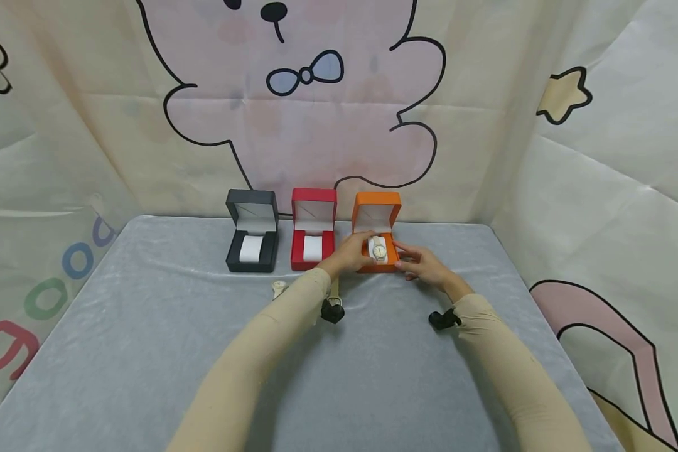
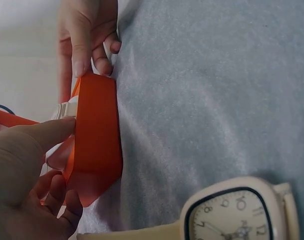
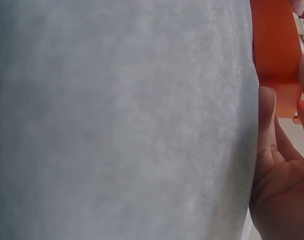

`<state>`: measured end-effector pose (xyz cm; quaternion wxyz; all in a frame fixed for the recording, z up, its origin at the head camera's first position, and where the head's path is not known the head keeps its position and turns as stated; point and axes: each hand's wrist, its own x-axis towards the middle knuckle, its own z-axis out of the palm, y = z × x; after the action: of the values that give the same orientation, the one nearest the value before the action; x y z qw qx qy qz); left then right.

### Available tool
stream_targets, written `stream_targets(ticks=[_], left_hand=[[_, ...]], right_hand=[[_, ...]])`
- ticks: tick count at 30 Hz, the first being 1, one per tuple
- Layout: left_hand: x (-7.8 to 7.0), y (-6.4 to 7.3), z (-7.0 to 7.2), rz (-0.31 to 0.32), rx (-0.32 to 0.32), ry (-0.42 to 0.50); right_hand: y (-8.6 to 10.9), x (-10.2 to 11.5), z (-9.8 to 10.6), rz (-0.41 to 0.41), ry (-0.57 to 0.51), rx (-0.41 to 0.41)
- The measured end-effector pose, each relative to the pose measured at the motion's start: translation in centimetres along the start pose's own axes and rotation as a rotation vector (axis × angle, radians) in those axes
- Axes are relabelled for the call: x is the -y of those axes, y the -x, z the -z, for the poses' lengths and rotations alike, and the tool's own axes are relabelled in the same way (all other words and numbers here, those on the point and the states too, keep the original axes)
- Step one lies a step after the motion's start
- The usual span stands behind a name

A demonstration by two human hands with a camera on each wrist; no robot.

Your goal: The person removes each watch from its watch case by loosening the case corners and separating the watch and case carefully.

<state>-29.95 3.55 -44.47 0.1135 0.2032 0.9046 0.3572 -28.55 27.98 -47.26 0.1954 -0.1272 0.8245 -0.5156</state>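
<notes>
A cream watch (image 1: 379, 252) sits around a white cushion inside the orange watch box (image 1: 383, 268), whose lid stands raised. My left hand (image 1: 349, 253) is over the box's left side, thumb and fingers at the cushion and watch; some fingertips are hidden in the head view. In the left wrist view the left thumb (image 2: 52, 132) reaches over the front edge to the strap. My right hand (image 1: 426, 265) grips the box's right side, its thumb (image 2: 80, 55) on the front corner. Another cream watch (image 2: 231, 220) with a squarish dial lies on the table nearby.
Left of the orange box stand a red watch box (image 1: 312, 265) and a black watch box (image 1: 251, 267), lids raised, white cushions inside. A pale watch (image 1: 279, 288) lies partly behind the left sleeve. Grey cloth (image 1: 384, 376) covers the table; a printed curtain hangs behind.
</notes>
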Motion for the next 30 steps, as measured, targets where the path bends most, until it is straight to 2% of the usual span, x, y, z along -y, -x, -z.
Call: stream_targets(ticks=[9,16,24,30], left_hand=[[0.01,-0.22,0.21,-0.009,0.007,-0.064],[-0.31,-0.3,0.18,-0.049,0.057,-0.192],[-0.31,-0.32,-0.1,-0.042,0.002,-0.131],[-0.28,-0.4,0.0,-0.041,0.011,-0.136]], right_hand=[[-0.19,-0.11,-0.1,0.0,0.007,0.003],[-0.1,-0.09,-0.07,0.004,0.01,-0.002],[0.09,0.02,0.04,0.011,0.031,-0.005],[0.0,-0.02,0.02,0.019,0.032,-0.004]])
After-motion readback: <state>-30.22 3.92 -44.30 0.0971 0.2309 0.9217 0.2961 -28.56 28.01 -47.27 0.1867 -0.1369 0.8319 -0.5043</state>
